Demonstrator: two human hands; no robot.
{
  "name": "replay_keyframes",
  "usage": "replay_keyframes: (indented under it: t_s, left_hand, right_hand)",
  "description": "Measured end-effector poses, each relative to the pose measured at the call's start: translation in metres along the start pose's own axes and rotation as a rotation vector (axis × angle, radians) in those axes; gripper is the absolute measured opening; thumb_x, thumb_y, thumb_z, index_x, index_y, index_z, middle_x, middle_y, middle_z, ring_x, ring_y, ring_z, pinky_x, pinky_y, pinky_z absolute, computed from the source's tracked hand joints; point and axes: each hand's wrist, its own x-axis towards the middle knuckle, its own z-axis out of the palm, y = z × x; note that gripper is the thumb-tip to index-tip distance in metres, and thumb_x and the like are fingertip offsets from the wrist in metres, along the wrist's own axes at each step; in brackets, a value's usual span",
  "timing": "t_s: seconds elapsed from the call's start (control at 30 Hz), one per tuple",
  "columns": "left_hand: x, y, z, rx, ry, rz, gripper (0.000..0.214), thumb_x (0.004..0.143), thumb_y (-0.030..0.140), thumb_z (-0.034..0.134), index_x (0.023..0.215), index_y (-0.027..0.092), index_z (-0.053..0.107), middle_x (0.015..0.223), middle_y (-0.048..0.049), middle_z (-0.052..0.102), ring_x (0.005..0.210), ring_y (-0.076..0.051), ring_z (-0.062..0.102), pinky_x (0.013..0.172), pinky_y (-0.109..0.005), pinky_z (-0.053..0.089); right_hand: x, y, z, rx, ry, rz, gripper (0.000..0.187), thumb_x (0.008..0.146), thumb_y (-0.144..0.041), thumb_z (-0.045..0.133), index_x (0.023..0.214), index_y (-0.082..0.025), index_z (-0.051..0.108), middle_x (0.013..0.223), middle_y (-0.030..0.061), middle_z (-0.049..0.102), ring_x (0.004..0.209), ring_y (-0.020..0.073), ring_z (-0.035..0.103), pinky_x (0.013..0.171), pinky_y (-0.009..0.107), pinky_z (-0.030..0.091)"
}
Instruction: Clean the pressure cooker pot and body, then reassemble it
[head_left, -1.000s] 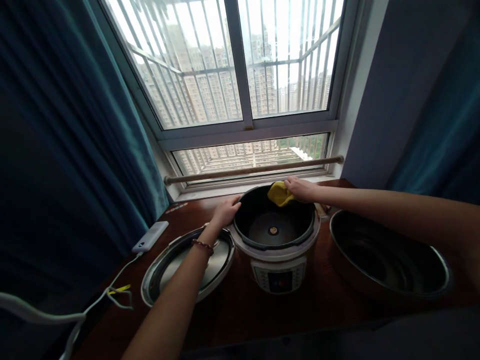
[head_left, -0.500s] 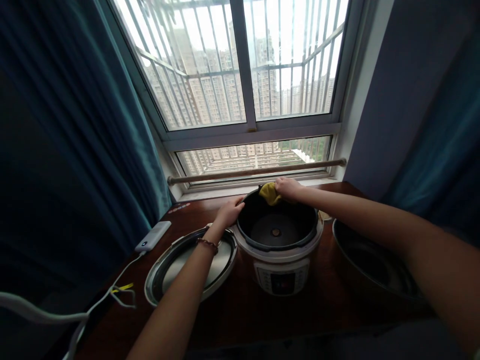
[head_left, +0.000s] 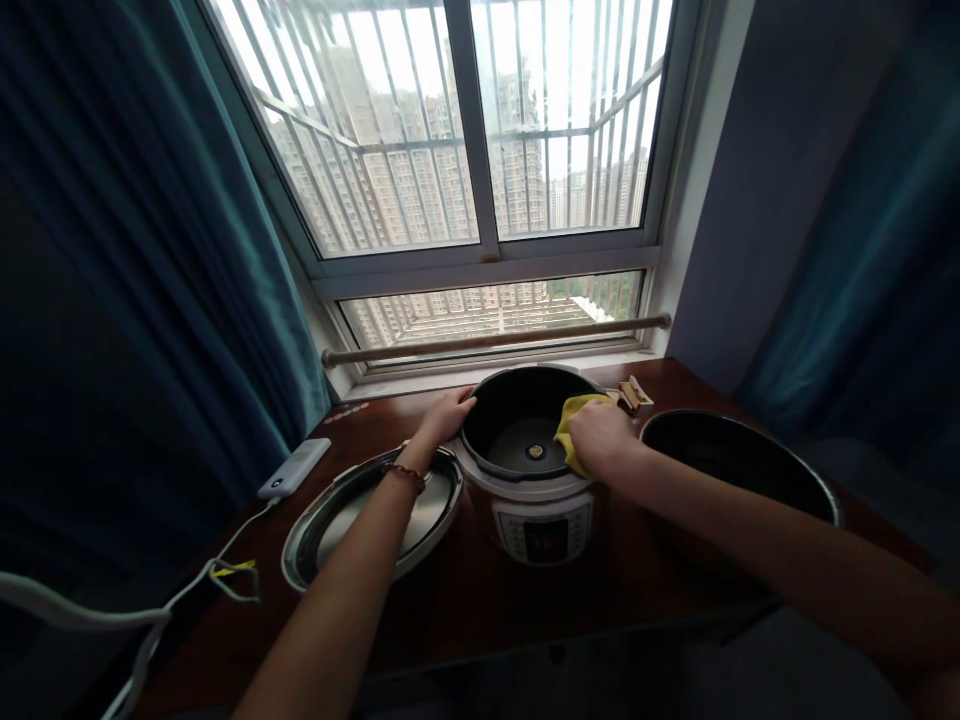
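Cooker [head_left: 517,488] uncovered on desk [head_left: 450,620], lid [head_left: 431,512] just left, dark pot [head_left: 731,450] right. Left hand [head_left: 448,415]: fingers gripping cooker's far-left rim. Right hand [head_left: 600,440]: fingers closed on yellow cloth [head_left: 569,425] at right rim.

The cooker [head_left: 536,490] stands before me on the surface [head_left: 450,620]. From it, the lid [head_left: 349,525] lies at eight o'clock, a plugged-in device [head_left: 296,468] beyond at nine, the pot [head_left: 731,450] at three, the window [head_left: 469,150] behind at twelve. My left hand [head_left: 448,413] is at its ten o'clock rim; my right hand [head_left: 600,437], with the cloth [head_left: 568,430], at four.
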Motion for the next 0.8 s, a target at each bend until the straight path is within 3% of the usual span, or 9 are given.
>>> replay_keyframes:
  t_s: [0.2,0.3,0.4,0.5,0.6,0.7,0.8]
  left_hand:
    - [-0.012,0.017,-0.005,0.094,0.116,-0.019,0.04,0.087,0.03,0.035,0.116,0.016,0.058,0.117,-0.0103,0.062,0.107,-0.023,0.056,0.093,-0.033,0.04]
    - [-0.026,0.04,-0.014,0.196,0.211,0.022,0.038,0.086,0.029,0.039,0.115,0.012,0.057,0.121,-0.0147,0.058,0.116,-0.027,0.049,0.1,-0.038,0.033]
    - [-0.049,0.079,-0.017,0.232,0.266,0.207,0.033,0.088,0.027,0.04,0.109,0.013,0.06,0.118,-0.012,0.059,0.113,-0.023,0.051,0.1,-0.034,0.034]
    - [-0.082,0.122,-0.007,0.098,0.144,0.359,0.033,0.091,0.03,0.035,0.109,0.017,0.06,0.112,-0.0074,0.063,0.104,-0.018,0.057,0.092,-0.027,0.042]
    - [-0.11,0.148,0.011,0.125,-0.086,0.469,0.036,0.093,0.033,0.029,0.102,0.021,0.061,0.1,-0.0055,0.066,0.094,-0.017,0.06,0.085,-0.029,0.045]
    - [-0.125,0.148,0.023,0.266,-0.072,0.505,0.035,0.093,0.035,0.03,0.1,0.02,0.061,0.094,-0.0086,0.066,0.09,-0.022,0.059,0.083,-0.036,0.045]
    - [-0.131,0.128,0.02,0.331,-0.019,0.536,0.033,0.091,0.033,0.035,0.109,0.018,0.058,0.097,-0.0104,0.063,0.094,-0.024,0.055,0.086,-0.04,0.043]
  right_hand:
    - [-0.027,-0.051,-0.005,0.204,0.116,-0.207,0.025,0.079,-0.008,0.045,0.081,-0.006,0.07,0.082,0.0204,0.065,0.072,0.0245,0.064,0.056,0.029,0.046]
    - [-0.027,-0.054,-0.003,0.46,0.209,-0.201,0.024,0.084,-0.021,0.047,0.083,-0.009,0.067,0.081,0.0166,0.067,0.076,0.0229,0.064,0.062,0.029,0.046]
    - [-0.033,-0.04,0.002,0.825,0.253,-0.194,0.025,0.084,-0.031,0.05,0.092,-0.012,0.065,0.079,0.0096,0.069,0.073,0.0178,0.064,0.062,0.024,0.044]
    - [-0.045,-0.02,0.012,1.128,0.235,-0.282,0.021,0.084,-0.028,0.049,0.087,-0.016,0.066,0.075,0.0031,0.069,0.066,0.014,0.063,0.058,0.022,0.044]
    - [-0.053,0.0,0.027,1.18,0.36,-0.142,0.029,0.086,-0.028,0.045,0.072,-0.017,0.067,0.069,0.0028,0.068,0.063,0.0151,0.063,0.059,0.024,0.046]
    - [-0.05,0.013,0.046,1.062,0.649,0.027,0.027,0.087,-0.026,0.043,0.08,-0.017,0.067,0.087,0.0071,0.07,0.084,0.0192,0.064,0.078,0.031,0.048]
    - [-0.038,0.021,0.067,0.956,0.703,-0.107,0.024,0.087,-0.021,0.043,0.084,-0.017,0.066,0.093,0.0068,0.069,0.097,0.0193,0.06,0.098,0.039,0.037]
